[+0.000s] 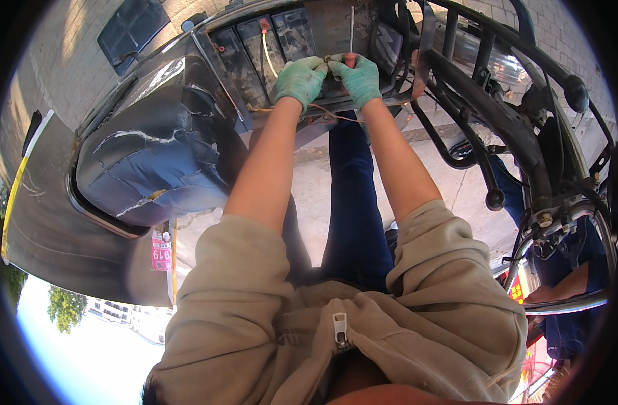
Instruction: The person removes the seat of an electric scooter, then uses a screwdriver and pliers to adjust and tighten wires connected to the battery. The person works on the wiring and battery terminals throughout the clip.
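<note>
While gloved hands (301, 82) (359, 79) meet nearby, batteries (244, 59) stand inside a compartment (336, 25).

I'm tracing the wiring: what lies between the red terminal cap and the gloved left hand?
In the head view, a pale yellow wire runs from the red cap across a dark battery toward the left hand.

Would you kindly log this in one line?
left hand: grip unclear, near yellow wire | right hand: holding red-handled screwdriver | nearby: batteries

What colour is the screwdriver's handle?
The screwdriver handle is red; the head view shows it best.
</note>
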The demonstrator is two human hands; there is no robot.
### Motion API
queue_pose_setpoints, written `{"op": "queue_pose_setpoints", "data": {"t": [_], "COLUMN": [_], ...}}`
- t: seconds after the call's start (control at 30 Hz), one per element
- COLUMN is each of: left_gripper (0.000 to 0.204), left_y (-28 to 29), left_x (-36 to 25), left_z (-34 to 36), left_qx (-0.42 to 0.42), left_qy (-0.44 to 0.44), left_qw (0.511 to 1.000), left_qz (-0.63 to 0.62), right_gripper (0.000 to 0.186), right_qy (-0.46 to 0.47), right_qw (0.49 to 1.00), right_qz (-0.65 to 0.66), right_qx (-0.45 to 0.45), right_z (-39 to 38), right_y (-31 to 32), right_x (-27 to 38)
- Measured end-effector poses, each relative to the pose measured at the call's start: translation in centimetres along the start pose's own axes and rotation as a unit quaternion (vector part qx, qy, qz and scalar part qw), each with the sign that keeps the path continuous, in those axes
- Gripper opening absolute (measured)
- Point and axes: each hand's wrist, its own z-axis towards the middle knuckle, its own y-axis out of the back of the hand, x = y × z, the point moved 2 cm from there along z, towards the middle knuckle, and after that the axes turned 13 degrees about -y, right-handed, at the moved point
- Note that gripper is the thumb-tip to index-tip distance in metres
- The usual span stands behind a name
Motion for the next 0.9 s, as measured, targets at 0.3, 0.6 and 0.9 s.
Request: {"op": "queue_pose_setpoints", "data": {"t": [0.3, 0.6, 0.9], "left_gripper": [0.027, 0.03, 0.031], "left_y": [0.3, 0.4, 1.2], "left_x": [-0.4, 4.8, 4.9], "left_z": [0.0, 3.6, 5.5], "left_qx": [-0.01, -0.162, -0.193], "left_qy": [-0.059, 0.068, 0.147], "left_qw": [0.995, 0.967, 0.939], "left_qz": [0.079, -0.184, -0.245], "right_gripper": [0.025, 0.031, 0.029], "right_qy": [-0.102, 0.159, 0.165], "right_qw": [0.992, 0.969, 0.92], "right_qz": [0.071, -0.177, -0.348], "right_qx": [-0.013, -0.067, -0.075], "right_z": [0.2, -2.7, -6.8], "right_y": [-0.2, 0.1, -1.6], "right_x": [-0.4, 2.0, 7.6]}}
